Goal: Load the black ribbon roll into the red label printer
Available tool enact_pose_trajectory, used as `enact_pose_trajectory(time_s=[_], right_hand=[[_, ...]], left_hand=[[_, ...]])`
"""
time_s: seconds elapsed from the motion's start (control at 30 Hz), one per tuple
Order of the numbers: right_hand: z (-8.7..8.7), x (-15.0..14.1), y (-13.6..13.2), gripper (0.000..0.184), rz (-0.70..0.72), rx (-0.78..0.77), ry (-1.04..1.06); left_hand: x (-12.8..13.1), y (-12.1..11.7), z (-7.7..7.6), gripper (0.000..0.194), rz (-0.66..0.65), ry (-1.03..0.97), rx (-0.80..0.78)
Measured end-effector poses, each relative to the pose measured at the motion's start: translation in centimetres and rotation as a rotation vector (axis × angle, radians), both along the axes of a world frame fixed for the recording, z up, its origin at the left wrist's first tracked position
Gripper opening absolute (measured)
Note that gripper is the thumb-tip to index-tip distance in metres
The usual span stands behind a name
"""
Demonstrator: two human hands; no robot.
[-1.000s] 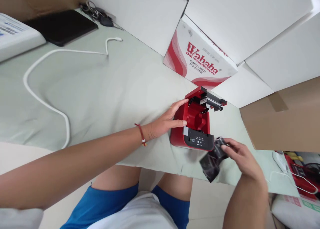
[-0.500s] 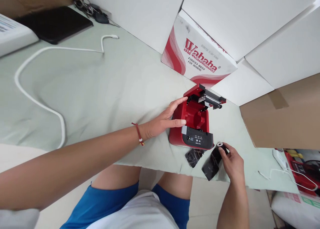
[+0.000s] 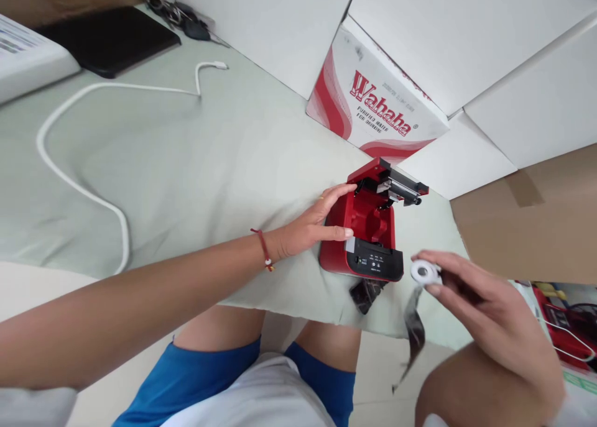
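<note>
A small red label printer [image 3: 336, 264] stands on the cloth-covered table with its lid raised and its inner bay showing. My left hand [image 3: 317, 225] grips its left side, the thumb on the rim near the front panel and the fingers farther back. To the right of the printer, my right hand [image 3: 485, 303] pinches a small white roll [image 3: 423, 271] with a hollow core. A dark, glossy strip [image 3: 414, 327] dangles below the roll over the table's edge. Partly hidden under the printer's front lies a crumpled black strip [image 3: 365, 296].
Behind the printer stand a Wahaha water carton [image 3: 373, 104] and white boxes [image 3: 420, 35]. A brown carton [image 3: 522, 228] is at the right. Farther left lie a white cable [image 3: 84, 181], a black phone-like slab [image 3: 112, 38] and keys [image 3: 186, 20].
My right hand has lifted away from the table toward me, and the roll now shows its white end with the dark strip hanging. My left hand stays on the printer.
</note>
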State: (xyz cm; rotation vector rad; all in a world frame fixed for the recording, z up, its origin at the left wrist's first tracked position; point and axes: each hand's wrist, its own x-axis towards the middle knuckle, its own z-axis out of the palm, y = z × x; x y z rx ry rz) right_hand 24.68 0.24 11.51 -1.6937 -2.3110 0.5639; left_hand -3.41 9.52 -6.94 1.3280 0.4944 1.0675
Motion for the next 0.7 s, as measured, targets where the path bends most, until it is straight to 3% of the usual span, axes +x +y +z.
enact_pose_trajectory(time_s=[0.13, 0.23, 0.5, 0.7], right_hand=[[-3.5, -3.7, 4.4, 0.031, -0.050, 0.139, -0.029], [-5.1, -5.0, 6.6, 0.036, -0.059, 0.180, -0.114], [-6.7, -6.8, 9.2, 0.044, -0.043, 0.188, -0.314], [-6.8, -7.6, 10.5, 0.048, -0.099, 0.062, -0.349]], left_hand=[[-0.1, 0.0, 0.3, 0.083, 0.014, 0.023, 0.024], [-0.2, 0.0, 0.3, 0.084, 0.027, 0.049, 0.031], [-0.1, 0.1, -0.1, 0.079, 0.053, 0.050, 0.077], [-0.2, 0.1, -0.1, 0.078, 0.064, 0.053, 0.078]])
